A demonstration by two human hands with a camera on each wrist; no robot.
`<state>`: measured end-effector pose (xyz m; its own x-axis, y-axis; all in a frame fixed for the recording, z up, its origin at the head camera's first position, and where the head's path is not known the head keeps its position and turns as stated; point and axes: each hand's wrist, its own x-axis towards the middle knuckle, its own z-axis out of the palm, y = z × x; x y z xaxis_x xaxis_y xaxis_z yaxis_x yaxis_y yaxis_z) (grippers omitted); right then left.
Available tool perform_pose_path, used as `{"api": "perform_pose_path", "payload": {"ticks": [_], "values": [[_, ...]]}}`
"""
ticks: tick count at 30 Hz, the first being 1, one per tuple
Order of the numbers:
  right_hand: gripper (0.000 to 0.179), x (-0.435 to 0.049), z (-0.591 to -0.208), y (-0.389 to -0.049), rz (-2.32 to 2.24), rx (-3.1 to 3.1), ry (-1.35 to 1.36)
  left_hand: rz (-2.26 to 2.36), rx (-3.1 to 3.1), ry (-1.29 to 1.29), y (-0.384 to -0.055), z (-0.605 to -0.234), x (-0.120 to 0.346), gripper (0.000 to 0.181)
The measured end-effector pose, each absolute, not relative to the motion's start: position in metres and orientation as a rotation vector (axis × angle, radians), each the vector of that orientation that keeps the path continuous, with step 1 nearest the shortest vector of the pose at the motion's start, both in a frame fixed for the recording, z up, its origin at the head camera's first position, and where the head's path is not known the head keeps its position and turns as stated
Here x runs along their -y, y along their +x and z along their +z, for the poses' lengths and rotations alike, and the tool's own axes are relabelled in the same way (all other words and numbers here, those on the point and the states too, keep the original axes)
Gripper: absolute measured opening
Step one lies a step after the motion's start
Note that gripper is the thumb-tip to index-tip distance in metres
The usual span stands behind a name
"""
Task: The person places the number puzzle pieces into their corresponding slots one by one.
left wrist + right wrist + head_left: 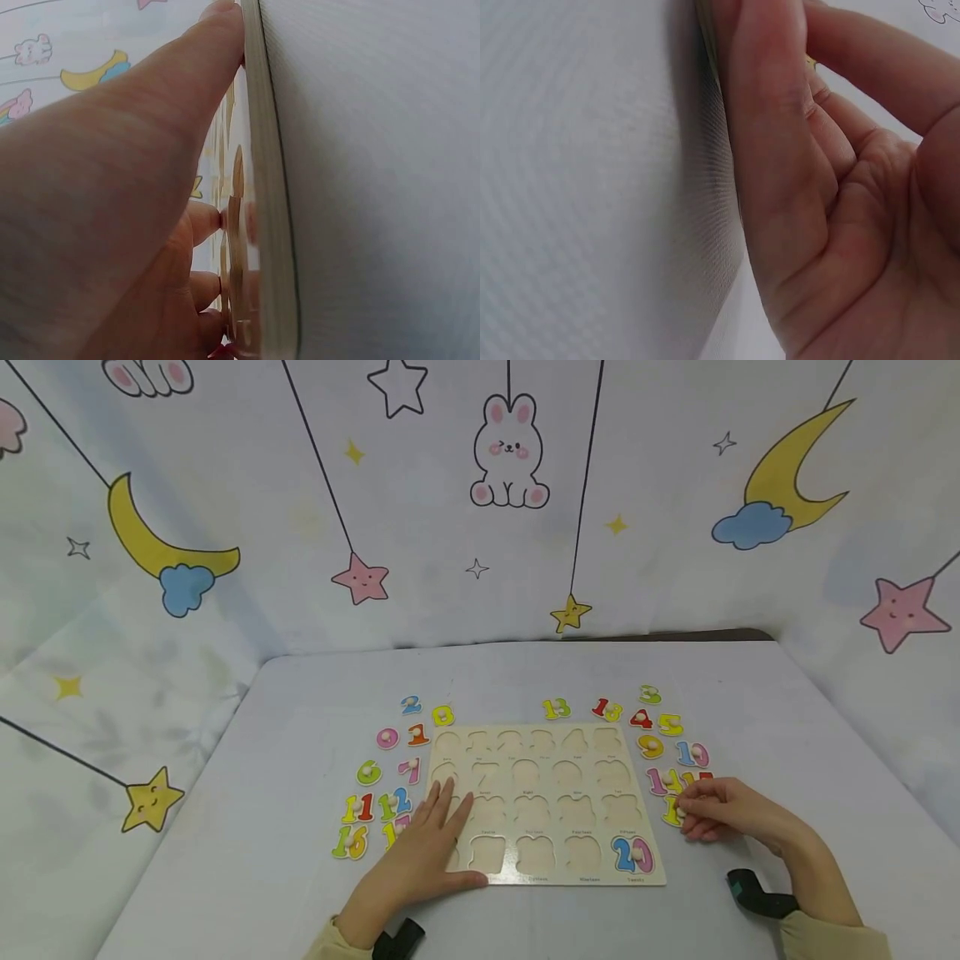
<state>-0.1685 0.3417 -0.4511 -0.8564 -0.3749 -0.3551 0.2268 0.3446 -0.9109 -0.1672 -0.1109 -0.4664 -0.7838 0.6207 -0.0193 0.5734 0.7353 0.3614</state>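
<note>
A pale wooden number puzzle board (551,887) lies on the table, its recesses in rows. A blue and pink number 20 piece (633,855) sits in its lower right recess. My left hand (427,839) rests on the board's left side with fingers spread; in the left wrist view the thumb (172,90) lies along the board edge (274,225). Right of the board, my right hand (738,814) pinches a yellow number piece (670,812) by its knob; its second digit is hidden behind the fingers. In the right wrist view the curled fingers (772,150) hide the piece.
Loose number pieces lie left of the board, among them a 16 (349,842), an 11 (357,808) and a 6 (369,772). Beyond and right of it are a green 13 (557,708), a 5 (670,724) and a 10 (692,753). A patterned cloth (427,510) hangs behind the table.
</note>
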Motion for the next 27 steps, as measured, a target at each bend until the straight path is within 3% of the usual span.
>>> {"api": "perform_pose_path", "payload": {"ticks": [7, 14, 20, 27], "values": [[0.025, -0.332, -0.444, -0.170, -1.577, -2.082, -0.274, 0.505, -2.792, 0.963, -0.167, -0.468, 0.112, 0.101], [0.020, -0.274, -0.432, -0.168, -1.635, -1.994, -0.421, 0.506, -2.793, 0.959, -0.166, -0.469, 0.111, 0.101], [0.016, -0.230, -0.444, -0.165, -1.614, -1.903, -0.476, 0.504, -2.794, 0.945, -0.166, -0.468, 0.110, 0.101], [0.012, -0.215, -0.452, -0.163, -1.523, -2.008, -0.469, 0.496, -2.800, 0.940, -0.168, -0.467, 0.111, 0.101]]}}
